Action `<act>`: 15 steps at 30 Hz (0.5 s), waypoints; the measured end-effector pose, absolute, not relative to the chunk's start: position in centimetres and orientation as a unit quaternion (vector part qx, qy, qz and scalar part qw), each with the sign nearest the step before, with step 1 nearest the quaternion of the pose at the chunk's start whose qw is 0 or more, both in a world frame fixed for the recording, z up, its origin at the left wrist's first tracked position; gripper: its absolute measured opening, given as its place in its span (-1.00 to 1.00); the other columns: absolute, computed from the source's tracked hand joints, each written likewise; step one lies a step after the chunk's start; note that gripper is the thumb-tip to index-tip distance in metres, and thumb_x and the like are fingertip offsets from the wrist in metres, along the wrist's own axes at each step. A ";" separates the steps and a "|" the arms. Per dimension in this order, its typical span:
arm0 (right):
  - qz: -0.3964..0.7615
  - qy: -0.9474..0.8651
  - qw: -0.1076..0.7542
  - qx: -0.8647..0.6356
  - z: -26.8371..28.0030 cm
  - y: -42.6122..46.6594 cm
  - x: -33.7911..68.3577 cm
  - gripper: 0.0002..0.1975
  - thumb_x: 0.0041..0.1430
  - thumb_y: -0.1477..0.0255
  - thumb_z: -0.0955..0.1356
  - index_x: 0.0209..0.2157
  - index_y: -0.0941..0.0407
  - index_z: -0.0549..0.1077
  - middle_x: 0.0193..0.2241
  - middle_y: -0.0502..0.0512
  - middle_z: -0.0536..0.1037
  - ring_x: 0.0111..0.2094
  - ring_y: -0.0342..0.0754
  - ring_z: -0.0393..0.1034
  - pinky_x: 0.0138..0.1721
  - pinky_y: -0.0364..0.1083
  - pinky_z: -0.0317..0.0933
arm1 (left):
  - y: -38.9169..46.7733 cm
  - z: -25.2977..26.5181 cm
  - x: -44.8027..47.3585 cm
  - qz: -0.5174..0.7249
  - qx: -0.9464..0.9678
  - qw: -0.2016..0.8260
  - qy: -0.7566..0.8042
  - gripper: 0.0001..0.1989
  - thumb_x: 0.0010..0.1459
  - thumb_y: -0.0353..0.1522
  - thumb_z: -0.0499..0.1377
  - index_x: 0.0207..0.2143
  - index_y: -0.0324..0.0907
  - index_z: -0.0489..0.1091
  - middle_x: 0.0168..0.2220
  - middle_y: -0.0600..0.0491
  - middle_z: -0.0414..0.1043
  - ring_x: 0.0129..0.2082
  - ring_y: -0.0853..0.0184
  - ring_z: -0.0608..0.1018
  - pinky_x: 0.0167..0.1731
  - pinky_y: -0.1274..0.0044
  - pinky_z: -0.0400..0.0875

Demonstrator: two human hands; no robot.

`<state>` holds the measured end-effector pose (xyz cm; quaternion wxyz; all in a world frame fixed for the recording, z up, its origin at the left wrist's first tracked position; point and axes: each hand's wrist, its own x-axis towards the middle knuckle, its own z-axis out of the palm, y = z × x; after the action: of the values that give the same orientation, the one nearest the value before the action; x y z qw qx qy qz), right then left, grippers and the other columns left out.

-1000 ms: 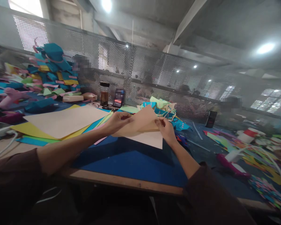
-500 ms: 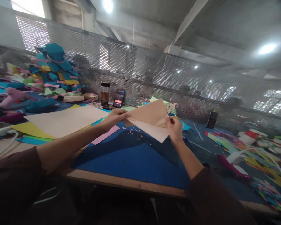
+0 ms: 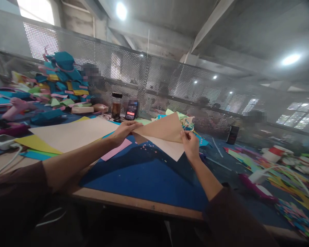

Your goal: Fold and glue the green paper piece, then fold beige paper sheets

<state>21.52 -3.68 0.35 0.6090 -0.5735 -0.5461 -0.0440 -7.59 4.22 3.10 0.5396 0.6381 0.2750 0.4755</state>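
We've got the folded sheet (image 3: pixel 162 127) up in the air over the blue mat (image 3: pixel 144 180), approx. mid-bench, btwn both hands. Long axis runs L–R across us, w/ the tan layer's upper edge climbing to the R. It narrows to a pt. at our L hand (image 3: pixel 125 132) and widens toward our R hand (image 3: pixel 191 144); one tan corner sticks up, away from us, and the paler layer's corner hangs down on our side, nr. the R hand. Our L fingers are clamped on the narrow end, thumb on top; our R thumb + fingers pinch the R edge.

Surroundings: pink paper piece (image 3: pixel 116 150) lies on the mat below the L hand, w/ tiny paper bits (image 3: pixel 147 146) just R of it. Pale sheet (image 3: pixel 74 133) tops a stack to the L, yellow sheet (image 3: pixel 36 143) poking out under; our L forearm crosses in front of it. Behind the work: jar (image 3: pixel 116 109) and lit phone (image 3: pixel 131 109), side by side, then the perforated screen (image 3: pixel 144 73). Loose paper pile (image 3: pixel 171 112) sits directly behind the folded sheet, partly hidden by it. Far R: red-and-white item (image 3: pixel 273 153), blurred, amid cut paper.
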 end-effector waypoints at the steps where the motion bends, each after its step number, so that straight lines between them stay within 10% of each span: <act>1: -0.044 -0.550 0.606 -0.573 0.4 -3.8 21.3 -0.60 0.18 0.07 0.33 -0.34 0.16 0.50 -0.38 0.18 0.59 -0.34 0.03 0.43 -0.25 -0.05 0.23 | 4.2 3.1 -7.7 0.456 0.656 0.532 0.282 -0.63 -0.05 -0.12 0.39 -0.36 -0.26 0.56 -0.43 0.04 0.51 -0.43 0.35 0.48 -0.39 0.54 0.30; 15: 0.005 -0.512 0.659 -0.551 0.1 -2.9 21.7 -0.56 0.07 0.10 0.41 -0.17 0.15 0.45 -0.18 0.25 0.57 -0.16 0.07 0.45 -0.08 0.06 0.32 | 4.4 2.7 -7.8 0.464 0.692 0.480 0.276 -0.67 0.00 -0.12 0.35 -0.43 -0.23 0.52 -0.49 0.09 0.44 -0.53 0.43 0.40 -0.52 0.58 0.15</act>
<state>21.68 -2.94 0.13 0.6593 -0.5509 -0.5116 0.0048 -7.82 4.38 2.69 0.4796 0.6919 0.2760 0.4637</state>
